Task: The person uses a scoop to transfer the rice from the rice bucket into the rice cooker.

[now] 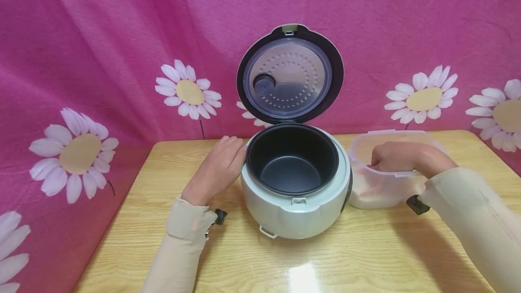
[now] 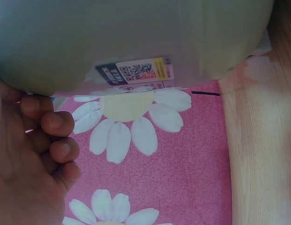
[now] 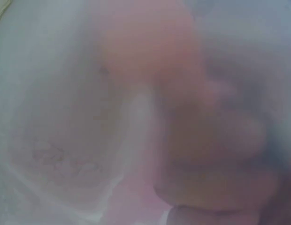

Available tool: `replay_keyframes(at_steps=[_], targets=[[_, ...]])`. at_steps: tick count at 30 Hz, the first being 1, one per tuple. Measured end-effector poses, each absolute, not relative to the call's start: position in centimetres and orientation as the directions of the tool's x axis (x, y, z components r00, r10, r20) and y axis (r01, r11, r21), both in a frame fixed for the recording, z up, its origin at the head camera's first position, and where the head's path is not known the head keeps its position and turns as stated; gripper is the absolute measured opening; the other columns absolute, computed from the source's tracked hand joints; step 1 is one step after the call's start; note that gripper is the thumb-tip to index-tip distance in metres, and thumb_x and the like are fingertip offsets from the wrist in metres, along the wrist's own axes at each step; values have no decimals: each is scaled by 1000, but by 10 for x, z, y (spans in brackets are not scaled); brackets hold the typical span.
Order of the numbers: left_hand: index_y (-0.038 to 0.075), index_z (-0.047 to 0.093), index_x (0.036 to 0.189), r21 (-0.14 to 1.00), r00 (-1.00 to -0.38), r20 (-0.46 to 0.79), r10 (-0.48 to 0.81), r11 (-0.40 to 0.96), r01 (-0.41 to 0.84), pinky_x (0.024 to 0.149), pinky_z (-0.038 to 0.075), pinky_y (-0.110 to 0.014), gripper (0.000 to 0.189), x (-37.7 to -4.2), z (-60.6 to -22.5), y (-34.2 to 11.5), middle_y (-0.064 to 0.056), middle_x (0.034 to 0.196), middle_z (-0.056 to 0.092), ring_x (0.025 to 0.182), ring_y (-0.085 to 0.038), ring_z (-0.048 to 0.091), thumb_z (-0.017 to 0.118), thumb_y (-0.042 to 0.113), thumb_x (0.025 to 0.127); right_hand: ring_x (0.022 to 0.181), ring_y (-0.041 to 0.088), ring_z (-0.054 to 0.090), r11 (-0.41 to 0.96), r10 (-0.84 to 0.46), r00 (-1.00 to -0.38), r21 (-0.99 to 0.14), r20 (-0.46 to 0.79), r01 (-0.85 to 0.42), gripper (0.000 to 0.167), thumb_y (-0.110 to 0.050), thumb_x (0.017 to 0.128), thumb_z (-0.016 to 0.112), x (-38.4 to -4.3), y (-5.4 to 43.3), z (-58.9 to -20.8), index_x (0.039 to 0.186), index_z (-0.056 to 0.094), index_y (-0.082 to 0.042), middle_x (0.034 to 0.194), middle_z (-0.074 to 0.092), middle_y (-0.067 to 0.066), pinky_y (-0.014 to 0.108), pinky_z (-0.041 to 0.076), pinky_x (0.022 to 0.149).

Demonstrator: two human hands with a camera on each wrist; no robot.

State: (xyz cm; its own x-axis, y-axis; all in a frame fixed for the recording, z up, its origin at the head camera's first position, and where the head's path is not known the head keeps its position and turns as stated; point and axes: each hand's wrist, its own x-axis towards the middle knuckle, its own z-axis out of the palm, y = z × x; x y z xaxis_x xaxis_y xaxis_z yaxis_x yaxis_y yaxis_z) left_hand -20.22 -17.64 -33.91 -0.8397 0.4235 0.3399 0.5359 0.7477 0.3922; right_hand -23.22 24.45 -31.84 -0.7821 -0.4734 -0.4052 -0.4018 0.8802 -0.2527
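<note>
A white rice cooker [image 1: 291,220] stands on the table with its lid [image 1: 291,76] raised and a bare dark inner pot [image 1: 292,173] inside. My left hand [image 1: 220,166] rests against the cooker's left rim; in the left wrist view its fingers [image 2: 58,123] are loosely bent beside the cooker wall [image 2: 136,37]. To the right stands a translucent plastic container [image 1: 382,193] with pale contents low inside. My right hand [image 1: 396,157] reaches over its rim with curled fingers. Blurred through the container wall, a pink object [image 3: 136,201] shows against those fingers; its kind cannot be made out.
The light wooden table [image 1: 171,238] carries the cooker and container side by side. A pink cloth [image 1: 122,21] with daisies hangs close behind and at the left. A small wire handle [image 1: 267,232] sticks out at the cooker's front, and the raised lid stands tall behind the pot.
</note>
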Motion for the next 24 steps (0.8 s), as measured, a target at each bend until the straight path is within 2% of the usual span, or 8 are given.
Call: replay_keyframes(at_steps=[3,9,12,18,24], targets=[[14,64,106,396,-843,336,420,749,531,87,49,-35,21,-203,-340,-176,-2,93,61,93,-19,52,49,29,105,74,12,54,880,-473,-791,-244,-387,-407,21,-22,96,61,-233,244,-319,94,78,-11,79,62,-4,29,43,68],[14,65,108,405,-849,327,415,751,522,88,50,-36,22,-202,-339,-176,-2,95,62,94,-19,52,49,30,105,64,8,48,886,-460,-821,-229,-337,-403,27,-32,98,61,-234,241,-319,79,78,-21,65,53,-9,28,39,62],[14,65,109,412,-854,321,409,752,515,89,50,-36,23,-202,-340,-176,-2,97,62,95,-19,53,49,30,105,63,9,47,893,-446,-835,-223,-323,-390,27,-34,98,62,-232,240,-318,80,77,-19,65,52,-9,29,38,60],[15,65,110,416,-852,321,414,746,520,89,50,-36,23,-202,-339,-176,-1,97,62,95,-19,52,49,30,106,56,9,36,914,-400,-867,-204,-298,-351,35,-36,96,64,-229,238,-318,66,61,-18,58,38,-8,27,33,54],[14,65,109,409,-848,324,420,746,526,89,49,-36,23,-203,-340,-176,-2,96,62,95,-19,52,48,30,106,56,9,38,915,-399,-875,-183,-275,-360,35,-36,96,65,-228,236,-318,65,62,-19,58,39,-8,28,34,55]])
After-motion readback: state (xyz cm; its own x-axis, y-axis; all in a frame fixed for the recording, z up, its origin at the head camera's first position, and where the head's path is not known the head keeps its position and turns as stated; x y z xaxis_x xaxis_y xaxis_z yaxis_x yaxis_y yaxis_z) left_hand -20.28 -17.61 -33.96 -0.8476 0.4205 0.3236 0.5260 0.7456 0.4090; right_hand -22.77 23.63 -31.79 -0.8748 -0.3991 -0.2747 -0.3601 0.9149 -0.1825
